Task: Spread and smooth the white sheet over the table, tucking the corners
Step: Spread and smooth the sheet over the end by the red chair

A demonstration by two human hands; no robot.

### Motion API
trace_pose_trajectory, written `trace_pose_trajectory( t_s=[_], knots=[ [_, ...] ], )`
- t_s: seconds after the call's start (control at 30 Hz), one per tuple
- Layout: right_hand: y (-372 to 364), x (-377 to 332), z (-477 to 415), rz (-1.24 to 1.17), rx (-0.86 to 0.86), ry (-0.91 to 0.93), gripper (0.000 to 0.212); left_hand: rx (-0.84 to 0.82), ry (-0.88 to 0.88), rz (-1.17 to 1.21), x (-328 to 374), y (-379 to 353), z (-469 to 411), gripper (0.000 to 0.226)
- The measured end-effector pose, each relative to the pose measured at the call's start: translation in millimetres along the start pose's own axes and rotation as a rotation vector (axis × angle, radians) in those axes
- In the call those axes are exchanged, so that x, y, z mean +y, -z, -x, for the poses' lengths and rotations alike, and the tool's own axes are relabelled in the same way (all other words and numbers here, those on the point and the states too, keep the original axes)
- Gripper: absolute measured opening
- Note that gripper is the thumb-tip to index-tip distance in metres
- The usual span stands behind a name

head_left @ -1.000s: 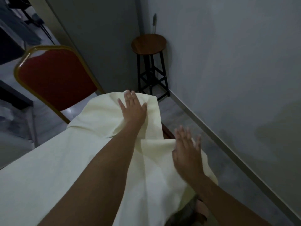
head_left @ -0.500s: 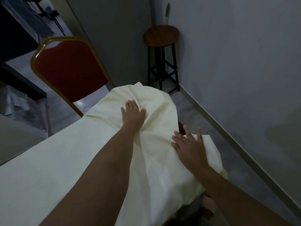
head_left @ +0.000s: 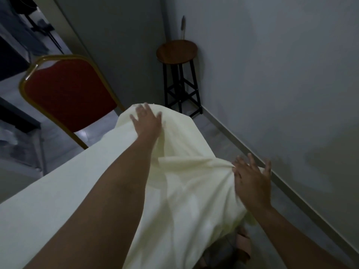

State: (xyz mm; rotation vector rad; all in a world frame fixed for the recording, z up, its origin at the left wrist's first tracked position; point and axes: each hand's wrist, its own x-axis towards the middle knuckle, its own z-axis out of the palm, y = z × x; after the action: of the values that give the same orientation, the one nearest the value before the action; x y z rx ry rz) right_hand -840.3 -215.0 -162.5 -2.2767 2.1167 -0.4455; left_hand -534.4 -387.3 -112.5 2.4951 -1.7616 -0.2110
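Note:
The white sheet (head_left: 58, 191) covers the table and drapes over its far and right edges; the tabletop itself is hidden under it. My left hand (head_left: 146, 121) lies flat with spread fingers on the sheet near the far end, a little blurred. My right hand (head_left: 251, 180) presses flat with spread fingers on the sheet at the near right corner, where the cloth bunches into folds. A fold ridge (head_left: 186, 160) runs between the two hands.
A red chair with a gold frame (head_left: 66, 94) stands close to the table's far left side. A round wooden stool on black legs (head_left: 177, 53) stands in the corner by the grey wall (head_left: 281, 74). A narrow strip of floor runs along the right.
My left hand slid farther along the sheet toward the far end. My right hand moved outward to the right corner, dragging the cloth over the edge; the bare table corner is now covered.

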Motion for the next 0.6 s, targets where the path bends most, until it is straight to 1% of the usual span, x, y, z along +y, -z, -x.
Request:
trace_pose_trajectory(
  t_s=[0.07, 0.1, 0.17, 0.23, 0.3, 0.33, 0.43, 0.6],
  knots=[
    [3, -12, 1, -0.027, 0.005, -0.039, 0.047, -0.058, -0.201, -0.131, 7, -12, 13, 0.075],
    [5, -21, 0, -0.043, -0.001, -0.029, 0.050, -0.083, -0.281, -0.180, 9, -21, 21, 0.079],
    [9, -46, -4, -0.054, -0.064, 0.052, 0.056, -0.133, -0.379, -0.210, 9, -38, 37, 0.087],
    [9, -73, -5, -0.044, -0.162, 0.172, 0.057, -0.194, -0.387, -0.168, 5, -51, 46, 0.097],
    [1, -90, -3, -0.023, -0.243, 0.242, 0.059, -0.188, -0.392, -0.154, 2, -57, 47, 0.102],
    [-4, -93, -2, -0.010, -0.279, 0.247, 0.061, -0.169, -0.407, -0.149, 2, -59, 47, 0.100],
    [-16, -82, -4, -0.008, -0.326, 0.189, 0.067, -0.138, -0.457, -0.101, 13, -62, 45, 0.087],
    [-16, -66, -14, -0.009, -0.349, 0.098, 0.072, -0.175, -0.435, -0.063, 42, -61, 19, 0.076]
  ],
)
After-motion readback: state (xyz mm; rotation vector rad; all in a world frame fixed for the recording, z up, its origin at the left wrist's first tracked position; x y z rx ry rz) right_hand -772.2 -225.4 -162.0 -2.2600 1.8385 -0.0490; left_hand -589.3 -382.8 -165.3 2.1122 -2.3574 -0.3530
